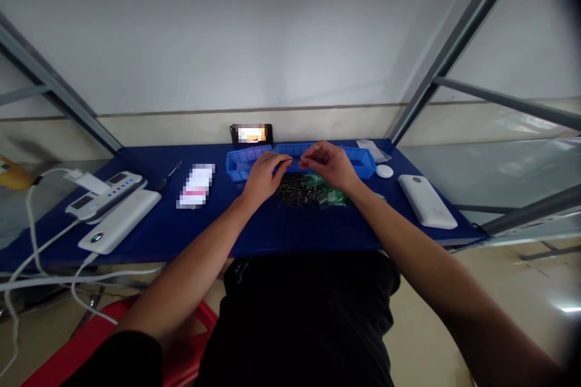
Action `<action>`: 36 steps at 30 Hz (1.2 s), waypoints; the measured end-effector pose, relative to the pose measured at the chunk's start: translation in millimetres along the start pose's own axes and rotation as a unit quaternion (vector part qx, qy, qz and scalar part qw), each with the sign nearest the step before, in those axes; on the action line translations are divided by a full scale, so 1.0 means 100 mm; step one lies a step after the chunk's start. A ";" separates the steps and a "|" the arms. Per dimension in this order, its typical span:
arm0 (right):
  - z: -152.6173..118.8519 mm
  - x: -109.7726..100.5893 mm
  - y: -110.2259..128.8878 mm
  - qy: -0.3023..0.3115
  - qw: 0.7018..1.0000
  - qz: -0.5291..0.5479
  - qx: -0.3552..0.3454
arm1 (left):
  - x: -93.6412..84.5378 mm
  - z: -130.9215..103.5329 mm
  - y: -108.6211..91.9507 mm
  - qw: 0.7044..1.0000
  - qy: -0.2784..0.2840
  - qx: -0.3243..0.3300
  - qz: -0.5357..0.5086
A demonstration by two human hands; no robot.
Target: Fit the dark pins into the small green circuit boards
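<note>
Both hands are close together above the front of the blue trays, fingertips nearly meeting. My left hand (269, 173) is closed in a pinch on one end of a small thin dark piece (296, 160). Fingers of my right hand (327, 163) are pinched at the other end of it. Below them on the blue table lies a pile of thin metal pins (295, 190), with green pieces in clear bags (333, 196) at its right. Behind the hands stand a left blue tray (233, 169) and a longer right blue tray (370, 164).
A propped phone (251, 134) stands behind the trays. On the left are a pixelated phone (196, 186), a thin tool (170, 175), a power strip (109, 196) and a white power bank (120, 224) with cables. At right are a round white disc (384, 171) and another power bank (426, 201).
</note>
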State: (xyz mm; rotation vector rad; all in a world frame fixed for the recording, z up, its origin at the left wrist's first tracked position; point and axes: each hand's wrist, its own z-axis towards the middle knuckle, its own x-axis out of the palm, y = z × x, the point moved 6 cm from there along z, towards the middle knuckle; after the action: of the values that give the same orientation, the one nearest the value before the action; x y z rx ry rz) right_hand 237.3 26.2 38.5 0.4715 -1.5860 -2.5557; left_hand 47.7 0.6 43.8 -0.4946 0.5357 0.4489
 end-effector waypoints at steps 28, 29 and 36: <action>-0.07 -0.02 0.18 -0.076 0.967 -0.208 -0.128 | 0.10 -0.02 -0.03 0.992 0.033 -0.048 -0.115; -0.07 -0.01 0.17 -0.075 0.967 -0.211 -0.124 | 0.11 -0.02 -0.03 0.991 0.030 -0.050 -0.122; -0.08 0.09 0.15 -0.009 0.973 -0.206 -0.106 | 0.05 0.00 0.00 0.986 -0.033 -0.085 -0.139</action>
State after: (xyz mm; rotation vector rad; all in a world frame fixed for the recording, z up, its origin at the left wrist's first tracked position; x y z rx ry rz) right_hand 229.8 10.0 46.6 0.8306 -1.3079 -2.9913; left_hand 51.1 2.1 40.8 -0.7045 0.3589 0.2439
